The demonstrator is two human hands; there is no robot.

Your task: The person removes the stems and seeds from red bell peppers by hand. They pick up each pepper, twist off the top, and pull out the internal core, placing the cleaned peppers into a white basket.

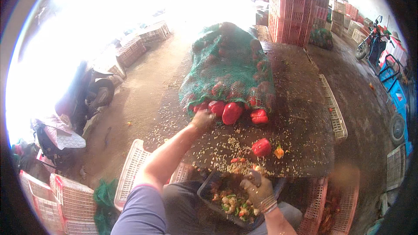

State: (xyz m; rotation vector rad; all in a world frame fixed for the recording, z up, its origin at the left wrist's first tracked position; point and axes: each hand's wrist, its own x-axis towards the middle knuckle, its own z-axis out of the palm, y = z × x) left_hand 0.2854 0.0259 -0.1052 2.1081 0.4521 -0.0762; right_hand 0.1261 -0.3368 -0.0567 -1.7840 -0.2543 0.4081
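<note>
While I look down from the head view, my left hand (203, 119) reaches the red peppers (230, 112) spilling from the green net sack (228, 67) on the desk (300, 122); its fingers seem curled, grip unclear. My right hand (260, 191) clasps a dark tool, probably a knife (254, 176), above the scrap tray (209, 193).

The left arm stretches far forward, bare forearm straight, left hand (203, 119) with fingers curled (closed or not, I cannot tell). The right hand (258, 190) stays close to the body, wrist bent, fingers clenched around something small.
</note>
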